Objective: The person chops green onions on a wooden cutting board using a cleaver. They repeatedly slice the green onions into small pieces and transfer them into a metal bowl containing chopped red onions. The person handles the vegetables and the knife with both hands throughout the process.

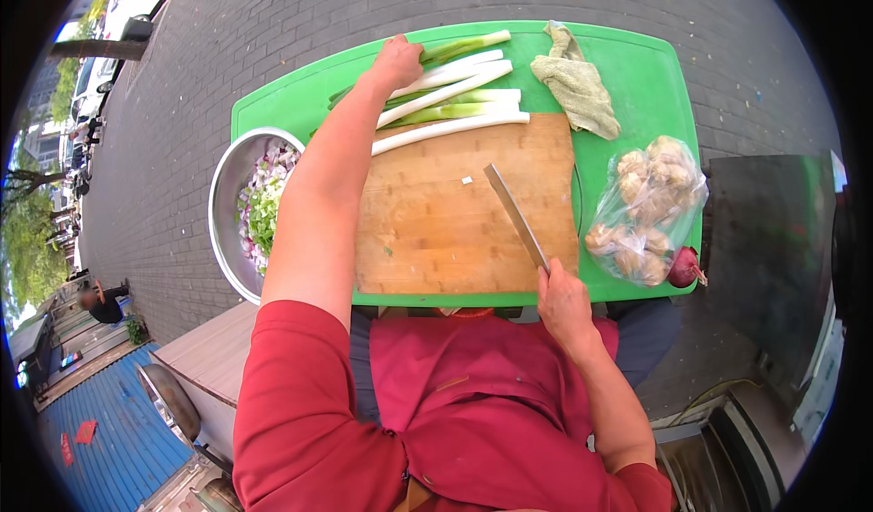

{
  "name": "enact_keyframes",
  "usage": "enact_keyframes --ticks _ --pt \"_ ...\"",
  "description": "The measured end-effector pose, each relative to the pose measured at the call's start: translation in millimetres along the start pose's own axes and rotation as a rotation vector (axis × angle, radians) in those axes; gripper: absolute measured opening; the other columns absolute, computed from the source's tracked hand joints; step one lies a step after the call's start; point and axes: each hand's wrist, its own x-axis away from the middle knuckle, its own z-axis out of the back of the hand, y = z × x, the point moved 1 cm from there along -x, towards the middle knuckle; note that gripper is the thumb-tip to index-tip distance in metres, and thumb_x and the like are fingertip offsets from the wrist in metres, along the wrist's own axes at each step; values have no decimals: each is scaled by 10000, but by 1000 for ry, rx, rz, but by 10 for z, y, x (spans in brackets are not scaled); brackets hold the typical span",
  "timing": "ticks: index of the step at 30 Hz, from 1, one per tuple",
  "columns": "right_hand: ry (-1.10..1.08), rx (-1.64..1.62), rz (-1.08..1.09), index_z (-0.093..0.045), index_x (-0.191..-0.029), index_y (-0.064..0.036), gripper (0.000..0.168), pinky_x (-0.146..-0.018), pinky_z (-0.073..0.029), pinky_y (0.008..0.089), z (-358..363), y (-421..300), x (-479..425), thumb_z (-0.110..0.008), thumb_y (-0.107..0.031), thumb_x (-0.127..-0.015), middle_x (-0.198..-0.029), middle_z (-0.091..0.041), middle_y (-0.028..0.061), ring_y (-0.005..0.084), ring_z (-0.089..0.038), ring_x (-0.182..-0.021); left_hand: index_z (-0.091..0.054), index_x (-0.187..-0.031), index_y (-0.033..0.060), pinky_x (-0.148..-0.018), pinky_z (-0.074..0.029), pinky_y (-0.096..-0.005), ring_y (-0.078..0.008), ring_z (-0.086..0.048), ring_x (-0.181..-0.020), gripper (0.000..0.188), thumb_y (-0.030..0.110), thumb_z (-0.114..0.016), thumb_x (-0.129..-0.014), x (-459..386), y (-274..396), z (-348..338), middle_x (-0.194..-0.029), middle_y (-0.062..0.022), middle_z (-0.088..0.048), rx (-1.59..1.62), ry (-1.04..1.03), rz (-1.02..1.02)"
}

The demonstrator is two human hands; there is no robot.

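Note:
My right hand [565, 302] grips the handle of a cleaver [516, 215], its blade slanting up and left over the wooden cutting board [436, 239]. My left hand [397, 65] reaches to the table's far side, fingers curled around the farthest leek stalk [467, 46]. Several more white-and-green leeks [453, 89] lie side by side below it, the nearest [470, 126] resting across the board's far edge. My forearm hides part of their leafy ends. One small white piece [466, 180] sits on the board near the blade tip.
A steel bowl [224, 198] of chopped red onion and green pieces stands left, partly behind my arm. On the green table [641, 69] lie a crumpled cloth [576, 89], a clear plastic bag of ginger-like roots [644, 205] and a red onion [684, 268]. A dark metal cabinet [771, 232] stands right.

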Motion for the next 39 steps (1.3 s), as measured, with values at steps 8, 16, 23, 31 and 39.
enact_keyframes --ticks 8,16,23,31,39 --pt "198 -43 24 -545 -893 15 209 -592 -491 556 -148 113 62 -580 -149 -1019 -717 -642 265 479 -644 -663 -609 -1204 78 -911 -535 -501 -398 -634 -1060 327 78 -613 -877 1105 339 814 -1211 -191 -609 78 325 -131" --pt "322 -526 -192 -572 -902 35 288 -549 -474 450 -259 388 407 -487 -205 -1036 -606 -565 171 311 -587 -502 -616 -1164 110 -1033 -440 -442 -304 -588 -1157 366 46 -652 -805 2716 1094 -343 -1169 -103 -612 28 384 -388" --pt "219 -453 -130 -598 -941 25 269 -563 -491 437 83 92 842 -495 -204 -1035 -614 -568 153 280 -607 -515 -553 -1422 148 -1186 -293 -548 -289 -477 -1375 558 180 -653 -873 3273 1332 -668 -1403 -108 -554 75 415 -232" --pt "233 -143 213 -618 -961 17 217 -645 -495 486 181 43 896 -552 -183 -1011 -756 -648 245 453 -640 -691 -585 -1412 146 -1156 -327 -549 -325 -433 -1410 583 195 -697 -842 3821 1317 -880 -1472 -136 -503 60 528 -112" --pt "-32 388 497 -592 -936 -8 199 -701 -487 552 797 -426 492 -582 -194 -1008 -791 -657 257 461 -650 -789 -620 -1351 106 -1133 -358 -516 -363 -450 -1380 506 183 -699 -857 3859 1350 -842 -1425 -192 -505 160 698 81"
